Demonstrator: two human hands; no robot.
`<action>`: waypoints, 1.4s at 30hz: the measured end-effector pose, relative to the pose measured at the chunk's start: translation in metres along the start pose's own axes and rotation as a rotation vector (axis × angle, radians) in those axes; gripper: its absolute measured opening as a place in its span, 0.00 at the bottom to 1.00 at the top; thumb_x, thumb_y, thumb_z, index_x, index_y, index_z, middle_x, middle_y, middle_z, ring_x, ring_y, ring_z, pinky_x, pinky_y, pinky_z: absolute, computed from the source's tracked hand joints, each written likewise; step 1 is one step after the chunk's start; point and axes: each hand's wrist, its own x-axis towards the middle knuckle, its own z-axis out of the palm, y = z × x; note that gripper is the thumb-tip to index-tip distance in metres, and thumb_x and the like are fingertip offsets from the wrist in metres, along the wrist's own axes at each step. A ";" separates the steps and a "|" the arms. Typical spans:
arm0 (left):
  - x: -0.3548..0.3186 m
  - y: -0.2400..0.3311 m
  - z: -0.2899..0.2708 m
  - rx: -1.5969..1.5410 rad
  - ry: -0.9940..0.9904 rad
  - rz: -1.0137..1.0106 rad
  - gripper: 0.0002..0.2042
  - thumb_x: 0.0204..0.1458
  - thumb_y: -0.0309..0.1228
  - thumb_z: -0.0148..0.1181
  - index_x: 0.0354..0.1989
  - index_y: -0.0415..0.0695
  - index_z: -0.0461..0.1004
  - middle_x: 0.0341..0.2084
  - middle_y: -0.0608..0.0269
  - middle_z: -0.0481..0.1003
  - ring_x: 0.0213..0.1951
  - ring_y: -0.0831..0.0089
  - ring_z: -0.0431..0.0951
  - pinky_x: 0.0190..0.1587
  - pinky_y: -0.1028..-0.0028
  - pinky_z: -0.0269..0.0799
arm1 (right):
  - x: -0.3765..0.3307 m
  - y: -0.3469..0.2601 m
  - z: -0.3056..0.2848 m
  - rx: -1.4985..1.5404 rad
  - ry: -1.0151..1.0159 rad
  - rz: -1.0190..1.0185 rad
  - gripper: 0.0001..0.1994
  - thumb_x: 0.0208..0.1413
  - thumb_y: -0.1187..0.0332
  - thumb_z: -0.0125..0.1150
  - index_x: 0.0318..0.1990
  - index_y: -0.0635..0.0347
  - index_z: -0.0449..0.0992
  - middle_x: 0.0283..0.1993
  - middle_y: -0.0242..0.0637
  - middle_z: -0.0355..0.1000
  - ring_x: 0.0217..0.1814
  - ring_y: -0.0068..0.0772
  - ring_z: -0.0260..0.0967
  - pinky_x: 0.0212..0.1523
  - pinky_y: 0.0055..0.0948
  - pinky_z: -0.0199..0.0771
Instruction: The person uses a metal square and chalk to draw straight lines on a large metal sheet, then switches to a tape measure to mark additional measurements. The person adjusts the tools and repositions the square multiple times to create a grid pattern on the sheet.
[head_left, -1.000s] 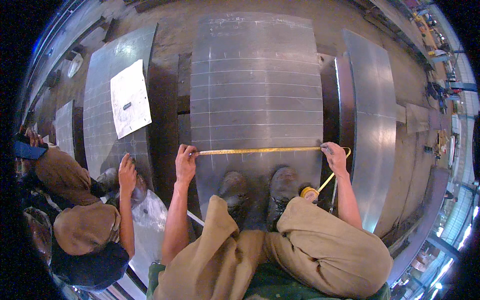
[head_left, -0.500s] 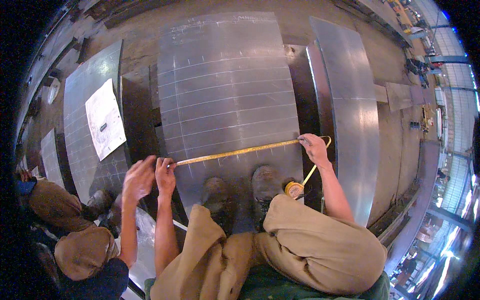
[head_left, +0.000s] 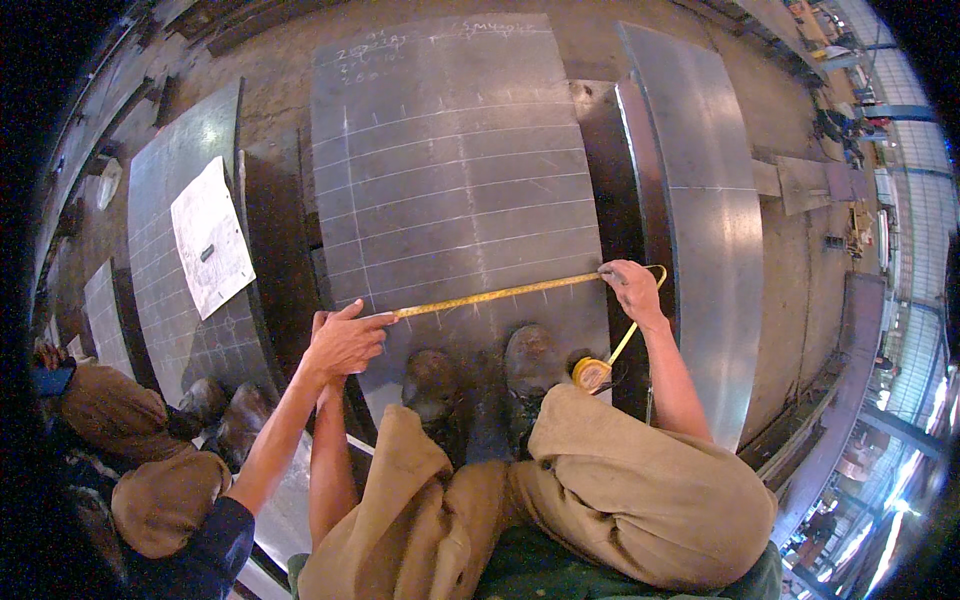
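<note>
I squat on a grey steel plate [head_left: 450, 150] marked with chalk grid lines. A yellow tape measure [head_left: 500, 295] lies stretched across it in front of my boots [head_left: 480, 375]. My right hand [head_left: 628, 288] pinches the tape at the plate's right edge, and the tape loops down to its round case [head_left: 592, 373] beside my right boot. My left hand [head_left: 321, 322] sits at the tape's left end, almost wholly covered by a co-worker's hand [head_left: 348, 342] whose fingertips touch that end. The grip of my left hand is hidden.
A curved steel sheet [head_left: 700, 220] lies to the right across a dark gap. At left is another gridded plate [head_left: 170, 180] with a white paper sheet [head_left: 210, 235] on it. The co-worker [head_left: 150, 480] crouches at lower left, boots [head_left: 225, 415] beside my plate.
The co-worker's hand came in from the left and now lies over my left hand at the tape's end. The view shifted, and the tape now runs tilted up to the right.
</note>
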 end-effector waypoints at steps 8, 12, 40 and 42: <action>0.014 -0.010 -0.018 0.656 0.047 0.247 0.19 0.64 0.46 0.41 0.26 0.50 0.69 0.20 0.63 0.69 0.23 0.68 0.67 0.33 0.58 0.68 | -0.003 0.013 0.009 -0.068 0.045 -0.070 0.07 0.55 0.73 0.64 0.40 0.62 0.78 0.39 0.44 0.78 0.45 0.47 0.76 0.45 0.37 0.75; 0.014 -0.017 0.026 -0.177 -0.045 0.073 0.22 0.66 0.44 0.39 0.21 0.50 0.68 0.17 0.63 0.69 0.25 0.67 0.70 0.37 0.57 0.69 | -0.017 0.021 0.002 -0.022 0.078 -0.042 0.06 0.55 0.72 0.64 0.39 0.61 0.78 0.37 0.44 0.77 0.39 0.46 0.76 0.40 0.35 0.74; -0.027 -0.009 0.035 1.540 0.484 0.902 0.06 0.49 0.21 0.64 0.35 0.41 0.76 0.32 0.55 0.71 0.34 0.55 0.75 0.37 0.62 0.71 | 0.000 0.001 0.003 -0.020 -0.051 0.061 0.08 0.58 0.65 0.61 0.41 0.58 0.80 0.39 0.43 0.78 0.43 0.50 0.75 0.43 0.39 0.74; -0.027 -0.009 0.036 1.531 0.483 0.895 0.06 0.49 0.21 0.64 0.35 0.41 0.76 0.32 0.55 0.71 0.35 0.55 0.75 0.37 0.62 0.71 | 0.000 -0.001 0.002 -0.010 -0.059 0.075 0.09 0.58 0.65 0.60 0.41 0.58 0.80 0.39 0.43 0.78 0.44 0.50 0.75 0.44 0.40 0.73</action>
